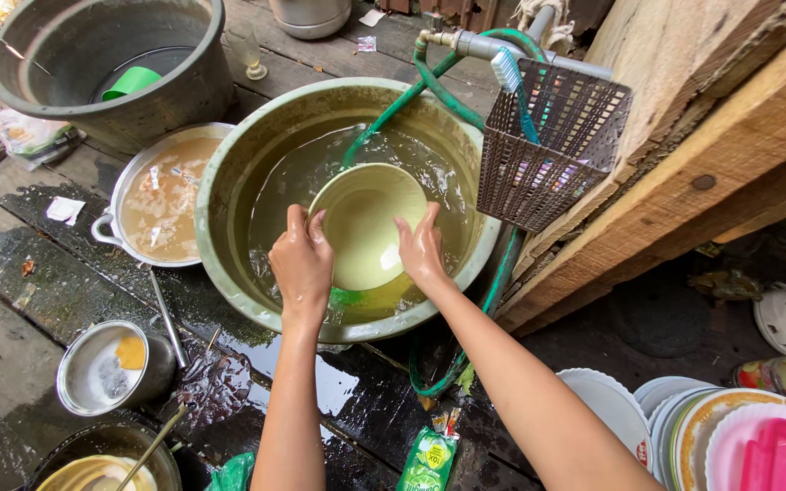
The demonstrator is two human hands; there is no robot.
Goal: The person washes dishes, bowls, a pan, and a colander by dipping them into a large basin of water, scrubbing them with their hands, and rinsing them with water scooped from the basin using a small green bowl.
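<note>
A pale green bowl (pixel 363 223) is tilted up out of the water in a large green basin (pixel 229 173). My left hand (pixel 301 264) grips the bowl's left rim. My right hand (pixel 421 247) holds its right rim, fingers against the inside. Both hands are wet. A green hose (pixel 393 111) runs from a metal tap (pixel 452 41) into the basin's water behind the bowl.
A pot of brownish water (pixel 161 195) and a grey tub (pixel 93 55) lie to the left. A brown plastic basket (pixel 548 150) with a toothbrush hangs at the right. Stacked plates (pixel 684 427) sit at the lower right. A small metal bowl (pixel 106 368) and a green sachet (pixel 429 455) rest on the wet planks.
</note>
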